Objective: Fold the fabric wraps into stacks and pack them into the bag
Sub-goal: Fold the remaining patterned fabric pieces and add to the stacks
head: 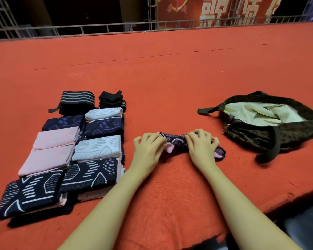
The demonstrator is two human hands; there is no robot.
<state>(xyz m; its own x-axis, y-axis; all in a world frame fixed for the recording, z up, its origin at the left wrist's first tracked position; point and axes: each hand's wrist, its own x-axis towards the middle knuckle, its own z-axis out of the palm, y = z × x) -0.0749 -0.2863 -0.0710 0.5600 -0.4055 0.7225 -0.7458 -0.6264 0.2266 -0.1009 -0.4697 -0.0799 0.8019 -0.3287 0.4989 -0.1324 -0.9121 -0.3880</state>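
Head view of a folding station on a red felt-covered table (170, 83). The left hand (148, 147) and the right hand (201, 143) both rest on a narrow dark navy knitted wrap with pink lining and pale pattern (177, 139), which lies crosswise on the felt directly in front of the person. Each hand pinches one end of it with curled fingers, the left at the end where a pink corner shows, the right near the end whose open mouth shows pink lining. Holding both ends probably keeps the strip taut and flat so that its edges can be aligned for a fold.

To the left, well apart from the hands, finished folded wraps stand in two close rows: navy wraps with white line pattern (33, 193) nearest, plain pink folded wraps (51, 152) and pale grey patterned wraps (99, 145) behind, then black wraps with grey stripes (78, 100) at the far end. Grouping by colour probably makes them easy to lift as stacks.

To the right lies a dark olive patterned fabric bag with cream lining (271, 130), its mouth open toward the person and its strap loose on the felt. No wraps are visible inside, so packing appears not yet begun.
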